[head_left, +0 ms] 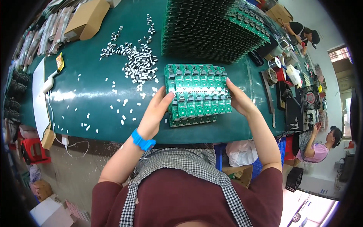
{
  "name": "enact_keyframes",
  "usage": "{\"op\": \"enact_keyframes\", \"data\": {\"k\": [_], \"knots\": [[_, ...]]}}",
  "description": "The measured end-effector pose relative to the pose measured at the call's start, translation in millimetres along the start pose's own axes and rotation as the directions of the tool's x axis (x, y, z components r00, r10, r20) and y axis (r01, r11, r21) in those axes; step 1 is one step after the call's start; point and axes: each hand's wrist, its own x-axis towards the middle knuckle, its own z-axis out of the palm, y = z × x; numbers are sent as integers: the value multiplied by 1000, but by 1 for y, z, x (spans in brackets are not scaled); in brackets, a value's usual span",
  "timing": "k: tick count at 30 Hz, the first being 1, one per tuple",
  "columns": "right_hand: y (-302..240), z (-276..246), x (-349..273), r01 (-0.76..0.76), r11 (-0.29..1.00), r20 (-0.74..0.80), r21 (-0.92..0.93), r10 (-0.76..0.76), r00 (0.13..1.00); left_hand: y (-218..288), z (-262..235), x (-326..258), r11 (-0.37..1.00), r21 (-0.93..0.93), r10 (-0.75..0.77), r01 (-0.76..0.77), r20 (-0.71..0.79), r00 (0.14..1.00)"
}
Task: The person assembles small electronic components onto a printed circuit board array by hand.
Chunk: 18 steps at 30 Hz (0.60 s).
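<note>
A stack of green circuit board panels (196, 90) sits on the dark green table (98, 94). My left hand (157, 109) grips its left edge, thumb on the top panel, and a blue band is on that wrist. On the right edge, my right hand (240, 100) holds the same stack. A scatter of small white and grey components (140, 62) lies just left of the stack. Behind it spreads a long fanned row of more green panels (211, 30).
A cardboard box (87, 19) and packets lie at the far left. A white tool with a cable (49, 83) rests near the left edge. Tape rolls, a small fan (309, 96) and clutter fill the right. Two other people work at the right.
</note>
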Motion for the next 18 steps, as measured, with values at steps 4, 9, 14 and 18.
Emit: {"op": "enact_keyframes", "data": {"k": [4,9,14,18], "knots": [[-1,19,4,-48,994,96,103,38,995,-4,13,20,999,-46,15,-18,-57,998],[9,22,-15,99,983,-45,156,-93,995,-19,21,25,919,207,368,-337,-138,919],[42,12,-25,581,807,-97,111,-573,814,-24,8,28,621,376,675,-688,191,713],[59,23,-23,702,705,-21,102,-704,710,-28,-8,45,280,503,769,-818,393,504]]}}
